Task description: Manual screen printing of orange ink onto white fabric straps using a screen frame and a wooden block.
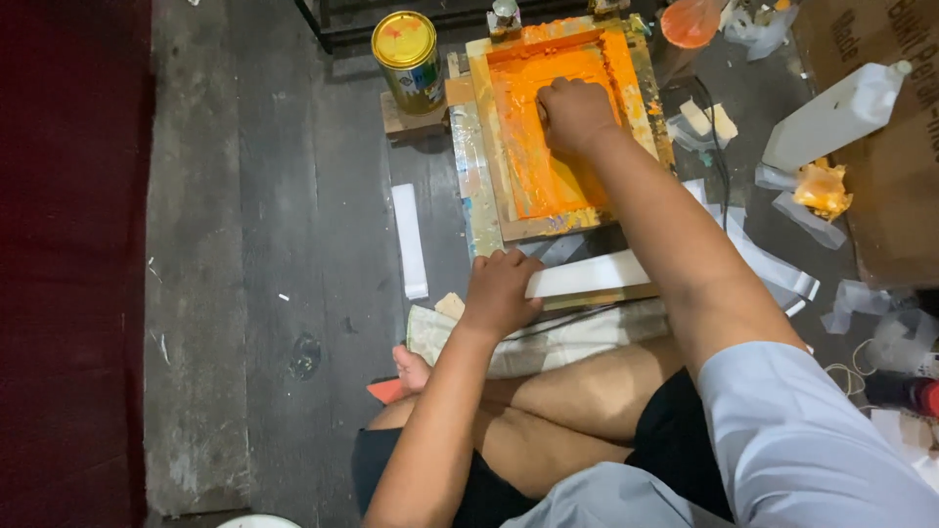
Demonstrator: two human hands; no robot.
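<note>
A wooden screen-printing frame [491,147] coated in orange ink lies on the dark floor in front of me. My right hand [574,112] is closed in a fist inside the frame, pressing on something hidden under the fingers, on the orange mesh [543,181]. My left hand [499,291] rests on the near end of a long white strip [597,274] lying just below the frame, fingers curled over its edge. My crossed bare legs are at the bottom of the view.
A yellow-lidded tin can [409,59] stands on a wood block left of the frame. A white strip [409,240] lies on the floor at left. A white plastic bottle [831,117], paper scraps and an orange-stained rag [822,188] lie at right.
</note>
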